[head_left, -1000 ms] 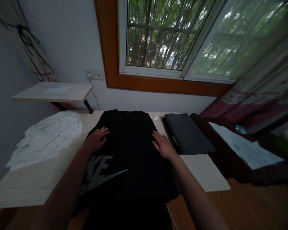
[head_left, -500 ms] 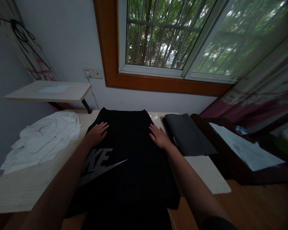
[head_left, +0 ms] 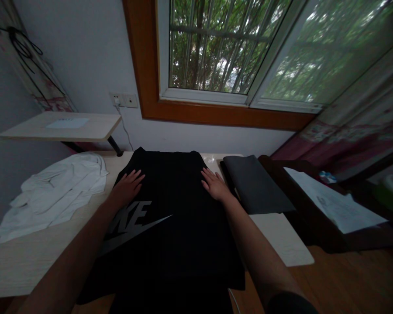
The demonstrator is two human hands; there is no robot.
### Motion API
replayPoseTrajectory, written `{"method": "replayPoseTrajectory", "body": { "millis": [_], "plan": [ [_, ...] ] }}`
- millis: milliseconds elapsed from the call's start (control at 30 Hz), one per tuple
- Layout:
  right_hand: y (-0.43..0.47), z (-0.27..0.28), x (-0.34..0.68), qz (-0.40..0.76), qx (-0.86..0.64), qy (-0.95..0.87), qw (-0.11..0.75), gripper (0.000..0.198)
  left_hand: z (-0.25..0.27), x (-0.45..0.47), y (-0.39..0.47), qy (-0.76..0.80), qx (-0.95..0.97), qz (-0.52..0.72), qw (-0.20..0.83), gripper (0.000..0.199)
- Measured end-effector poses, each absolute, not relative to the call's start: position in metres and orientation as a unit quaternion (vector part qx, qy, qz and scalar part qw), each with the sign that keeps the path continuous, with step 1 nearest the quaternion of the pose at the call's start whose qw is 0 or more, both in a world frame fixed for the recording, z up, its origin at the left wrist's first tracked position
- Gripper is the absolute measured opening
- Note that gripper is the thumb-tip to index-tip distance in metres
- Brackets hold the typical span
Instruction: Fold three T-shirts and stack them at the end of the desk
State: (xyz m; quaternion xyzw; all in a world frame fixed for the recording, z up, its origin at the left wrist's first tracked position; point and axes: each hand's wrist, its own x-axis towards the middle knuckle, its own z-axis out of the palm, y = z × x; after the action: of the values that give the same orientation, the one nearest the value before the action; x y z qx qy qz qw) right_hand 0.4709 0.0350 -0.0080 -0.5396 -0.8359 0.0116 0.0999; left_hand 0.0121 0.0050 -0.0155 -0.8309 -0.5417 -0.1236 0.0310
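Observation:
A black garment with a grey printed logo point(head_left: 183, 218) lies spread over the table, its near edge hanging past the table's front. On its left side rests my left hand point(head_left: 127, 188), palm down with the fingers stretched out, above the lettering. My right hand point(head_left: 215, 184) lies flat on the garment's right edge, fingers spread. Neither hand grips the cloth. My left forearm covers part of the logo. Whether the garment is a shirt or something else I cannot tell.
Left of the garment, a crumpled white cloth point(head_left: 59, 189) lies on the pale table point(head_left: 22, 266) below a raised shelf point(head_left: 65, 126). Folded dark grey fabric point(head_left: 257, 183) sits at the right. Beyond it, a paper sheet point(head_left: 334, 203) rests on dark furniture.
Both hands stay flat on the garment, with at most a slight shift. The view has moved a little, so things at the left appear slightly further left.

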Motion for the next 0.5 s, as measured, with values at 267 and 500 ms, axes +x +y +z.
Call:
{"method": "replayPoseTrajectory", "body": {
  "millis": [267, 500],
  "plan": [
    [0.029, -0.011, 0.469, -0.029, -0.543, -0.831, 0.117, 0.053, -0.016, 0.005, -0.053, -0.559, -0.822, -0.107, 0.035, 0.054],
    [0.037, -0.011, 0.469, -0.025, -0.549, -0.828, 0.11, 0.054, -0.01, 0.008, -0.043, -0.557, -0.823, -0.109, 0.033, 0.055]
  ]
}}
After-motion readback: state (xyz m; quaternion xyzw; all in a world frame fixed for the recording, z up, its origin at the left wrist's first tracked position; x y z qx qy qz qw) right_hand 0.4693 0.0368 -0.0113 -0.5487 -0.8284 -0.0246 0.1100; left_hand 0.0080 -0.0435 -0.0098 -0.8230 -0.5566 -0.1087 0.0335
